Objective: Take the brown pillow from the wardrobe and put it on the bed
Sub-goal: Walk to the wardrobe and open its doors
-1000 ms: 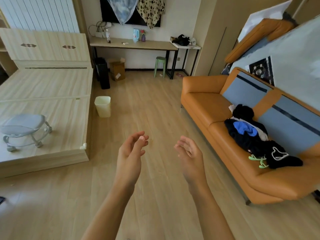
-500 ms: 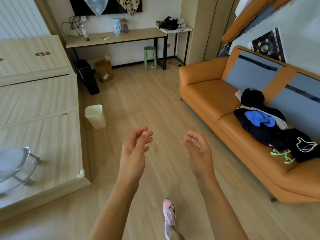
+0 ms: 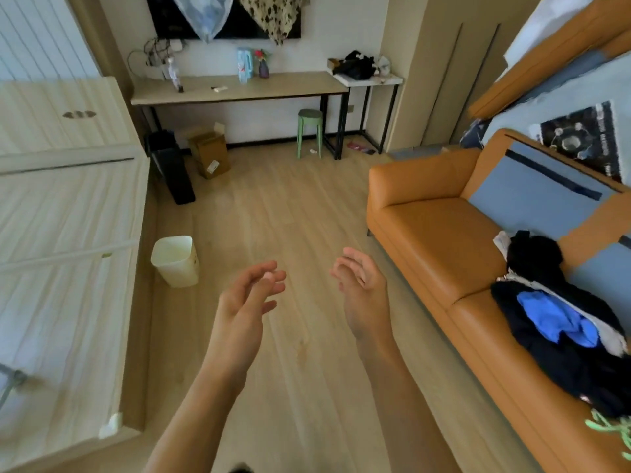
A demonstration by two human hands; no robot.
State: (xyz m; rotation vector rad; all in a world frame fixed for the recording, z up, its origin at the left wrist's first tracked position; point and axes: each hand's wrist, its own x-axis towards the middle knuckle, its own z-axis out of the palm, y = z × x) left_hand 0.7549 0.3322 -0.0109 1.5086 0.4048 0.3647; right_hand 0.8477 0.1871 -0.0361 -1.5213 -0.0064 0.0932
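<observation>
Head view, left hand: left hand (image 3: 244,303) raised over the light wooden plank floor (image 3: 283,216), fingers loosely spread, palm turned inward, holding nothing.
Head view, right hand: right hand (image 3: 363,288) level with it, near but apart, fingers softly curled, nothing in it.
Brown pillow: cannot tell where it is, so heading and long axis cannot be read.
Bed: bare pale wooden bed platform (image 3: 68,254) along the left side, its long side running away from the camera.
Beside bed: small cream plastic waste bin (image 3: 176,261) on the floor, just beside the platform edge.
Right side: orange leather sofa with blue-grey back cushions (image 3: 454,240); heap of dark clothes with a blue garment (image 3: 560,322) on its seat.
Far wall: long wooden counter on black legs (image 3: 239,92); green round stool (image 3: 309,131) and brown cardboard box (image 3: 209,153) below it.
Path: open floor between bed and sofa.
</observation>
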